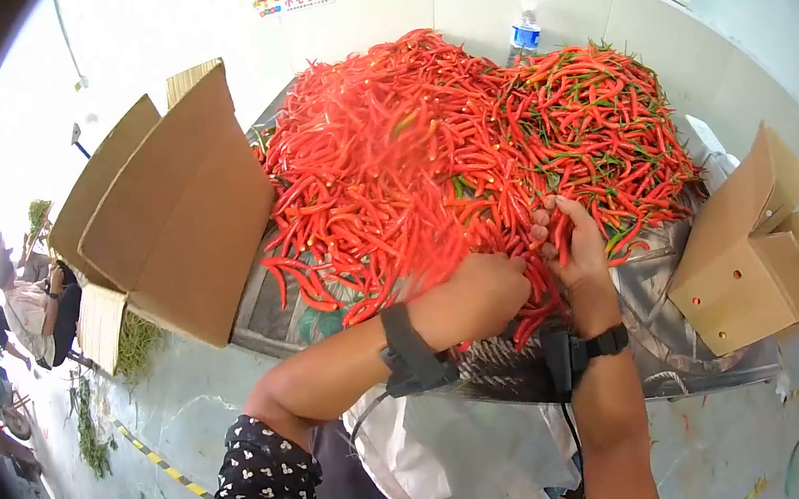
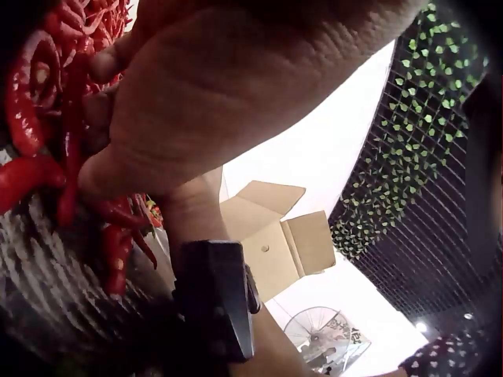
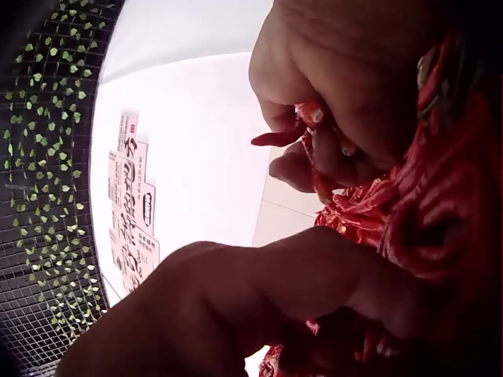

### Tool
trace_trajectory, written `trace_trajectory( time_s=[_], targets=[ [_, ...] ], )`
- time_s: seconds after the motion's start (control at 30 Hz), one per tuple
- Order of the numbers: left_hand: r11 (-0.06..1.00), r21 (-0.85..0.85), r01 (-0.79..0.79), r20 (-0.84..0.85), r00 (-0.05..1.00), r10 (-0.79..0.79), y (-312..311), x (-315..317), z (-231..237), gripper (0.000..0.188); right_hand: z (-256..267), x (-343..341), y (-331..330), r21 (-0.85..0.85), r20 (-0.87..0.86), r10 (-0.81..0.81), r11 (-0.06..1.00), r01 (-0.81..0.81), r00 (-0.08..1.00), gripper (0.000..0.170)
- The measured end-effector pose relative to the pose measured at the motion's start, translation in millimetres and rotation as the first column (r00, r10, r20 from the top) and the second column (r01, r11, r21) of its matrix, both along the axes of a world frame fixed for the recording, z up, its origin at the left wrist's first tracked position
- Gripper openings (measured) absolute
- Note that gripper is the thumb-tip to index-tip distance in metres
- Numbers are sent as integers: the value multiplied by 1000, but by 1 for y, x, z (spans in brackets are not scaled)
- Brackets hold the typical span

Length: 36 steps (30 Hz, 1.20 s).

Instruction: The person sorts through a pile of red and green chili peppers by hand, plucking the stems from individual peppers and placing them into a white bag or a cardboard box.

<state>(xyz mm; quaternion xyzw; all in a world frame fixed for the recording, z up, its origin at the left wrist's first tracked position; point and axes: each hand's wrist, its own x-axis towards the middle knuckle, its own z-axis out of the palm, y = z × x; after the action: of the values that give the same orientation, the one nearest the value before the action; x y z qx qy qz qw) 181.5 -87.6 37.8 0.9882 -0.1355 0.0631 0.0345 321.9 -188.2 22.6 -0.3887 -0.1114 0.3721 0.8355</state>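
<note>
Two heaps of red chili peppers lie on a covered table. The left heap [image 1: 373,202] shows few green stems and is partly blurred; the right heap [image 1: 603,112] has many. At the heaps' front edge, my left hand [image 1: 481,294] is curled, and red chili peppers [image 3: 312,115] stick out between its fingers in the right wrist view. My right hand [image 1: 583,250] is just beside it, thumb up, fingers bent round a red chili pepper [image 1: 561,240]. In the left wrist view a long chili pepper [image 2: 73,126] lies along the left fingertips.
A tall open cardboard box [image 1: 177,208] stands left of the heaps, and a smaller one [image 1: 745,265] at the right. Behind the heaps a water bottle [image 1: 525,34] stands by the wall. A white cloth [image 1: 447,455] covers the lap. People [image 1: 32,298] are at the far left.
</note>
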Motion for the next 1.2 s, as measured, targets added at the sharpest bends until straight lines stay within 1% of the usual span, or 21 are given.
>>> trace_trajectory(
  time_s=[0.07,0.1,0.17,0.2,0.23,0.27,0.3,0.37,0.43,0.5,0.53,0.6,0.63,0.67,0.73,0.77,0.8,0.83,0.87,0.93,1.2],
  targets=[
    [999,46,4,-108,994,0,1,4,1,16,-6,6,-1,75,-6,22,997,-22,1000,13],
    [999,44,11,-105,994,-7,4,7,-3,16,-7,9,-1,73,-3,15,997,-15,1000,13],
    [994,-86,64,30,998,-62,11,12,-12,13,-11,13,-2,87,41,8,996,-11,999,13],
    [993,-88,72,31,997,-70,14,13,-7,13,-2,6,-3,39,53,-30,999,28,998,13],
    [968,-249,-29,76,996,49,17,14,6,12,-1,6,-4,36,51,-38,999,37,998,13],
    [905,-408,-121,98,980,175,20,16,15,13,0,6,-4,2,91,-32,999,32,995,14],
    [904,-411,-117,93,981,169,24,19,19,13,1,6,-4,-34,129,-23,999,27,991,15],
    [707,-699,-111,139,948,287,33,25,25,17,4,-4,2,-55,146,-45,997,54,988,15],
    [694,-717,-62,169,951,259,37,34,20,18,3,-7,5,-67,163,-70,994,82,984,16],
    [643,-765,-38,182,944,274,35,41,18,21,1,-7,3,-13,170,67,998,-66,983,15],
    [647,-762,-34,178,949,259,36,45,13,21,0,-5,2,-10,201,76,997,-76,977,14],
    [457,-890,8,112,973,202,38,52,7,15,0,-5,2,-32,230,41,999,-34,972,14],
    [458,-889,8,107,976,191,41,53,9,15,2,-7,4,-58,266,25,998,-10,964,14],
    [543,-839,-26,76,984,164,46,51,12,15,5,-13,11,-75,217,-132,986,151,967,12],
    [717,-694,-58,84,983,162,54,52,21,15,5,-7,7,-82,182,-142,984,159,973,13],
    [720,-691,-57,82,984,156,60,57,16,15,4,-5,6,-93,152,-140,983,155,978,14],
    [862,-503,-57,165,973,160,68,65,4,12,2,-4,5,-91,149,-144,983,158,978,14],
    [955,-288,-70,250,957,145,72,70,-3,9,1,-3,5,-58,106,-150,986,157,983,15],
    [955,-288,-69,252,957,145,74,73,-11,9,0,-2,5,-26,64,-153,988,155,986,15],
    [985,-146,-93,279,951,132,73,75,-16,10,3,-3,5,-31,71,-152,988,154,986,15],
    [994,-44,-98,344,933,107,76,65,-9,14,2,-3,5,-39,72,-152,987,155,986,14]
  ],
)
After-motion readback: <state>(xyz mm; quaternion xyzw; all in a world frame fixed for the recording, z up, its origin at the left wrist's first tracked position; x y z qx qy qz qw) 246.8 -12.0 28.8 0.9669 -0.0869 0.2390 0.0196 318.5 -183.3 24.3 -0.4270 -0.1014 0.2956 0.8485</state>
